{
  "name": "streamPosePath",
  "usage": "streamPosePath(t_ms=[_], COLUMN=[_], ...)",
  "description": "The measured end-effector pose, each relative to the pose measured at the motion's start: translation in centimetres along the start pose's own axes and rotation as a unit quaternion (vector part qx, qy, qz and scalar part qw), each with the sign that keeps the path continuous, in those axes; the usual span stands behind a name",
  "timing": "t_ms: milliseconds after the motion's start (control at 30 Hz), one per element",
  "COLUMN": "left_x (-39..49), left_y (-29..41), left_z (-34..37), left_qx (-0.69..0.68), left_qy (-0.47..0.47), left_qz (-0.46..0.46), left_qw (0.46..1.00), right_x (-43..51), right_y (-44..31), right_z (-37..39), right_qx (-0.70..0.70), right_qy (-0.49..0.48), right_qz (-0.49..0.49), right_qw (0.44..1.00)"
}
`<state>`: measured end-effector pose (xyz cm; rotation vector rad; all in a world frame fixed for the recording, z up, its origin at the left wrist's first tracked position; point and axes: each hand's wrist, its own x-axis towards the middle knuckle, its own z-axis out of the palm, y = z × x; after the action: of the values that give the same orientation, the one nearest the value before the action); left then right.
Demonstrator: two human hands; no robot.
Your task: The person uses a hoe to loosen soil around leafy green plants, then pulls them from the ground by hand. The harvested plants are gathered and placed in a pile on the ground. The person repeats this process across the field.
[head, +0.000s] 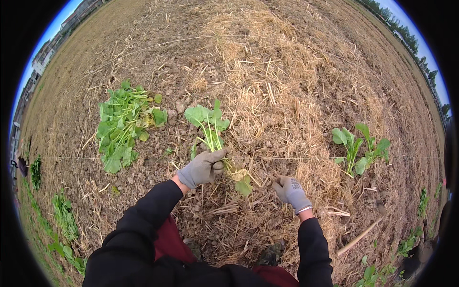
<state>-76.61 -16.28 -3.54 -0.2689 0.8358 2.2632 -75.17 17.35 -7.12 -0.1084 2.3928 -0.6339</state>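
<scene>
My left hand, in a grey work glove, grips a small leafy green seedling by the base of its pale stems. Its broad leaves point away from me, and a yellowed leaf and a green one hang below my fingers. To the right, my gloved right hand is low over the straw-strewn soil, its fingers bent; whether they hold anything is hard to tell. A thin taut string runs across the ground near both hands. A heap of similar seedlings lies on the soil at the left.
More leafy plants stand at the right by the string. A wooden-handled tool, likely a hoe, lies at the lower right. A second string crosses farther off. Green bunches lie at the lower left. Parts of other people show at both rims.
</scene>
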Motion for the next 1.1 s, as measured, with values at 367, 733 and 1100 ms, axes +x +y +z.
streamPosePath(t_ms=[367, 733, 1100], left_x=[-2.0, -3.7, -3.2], left_y=[-2.5, -2.3, -3.2], left_z=[2.3, 2.5, 2.8], left_qx=[0.11, 0.057, 0.117], left_qy=[0.108, 0.126, 0.184], left_qz=[0.052, 0.127, 0.131], left_qw=[0.987, 0.982, 0.967], right_x=[-2.5, -1.3, -2.7], right_y=[-11.7, -10.5, -6.8], right_z=[0.9, -0.4, -2.5], right_qx=[0.338, 0.411, 0.371], right_qy=[0.071, 0.05, -0.116], right_qz=[-0.228, -0.232, -0.319], right_qw=[0.911, 0.88, 0.865])
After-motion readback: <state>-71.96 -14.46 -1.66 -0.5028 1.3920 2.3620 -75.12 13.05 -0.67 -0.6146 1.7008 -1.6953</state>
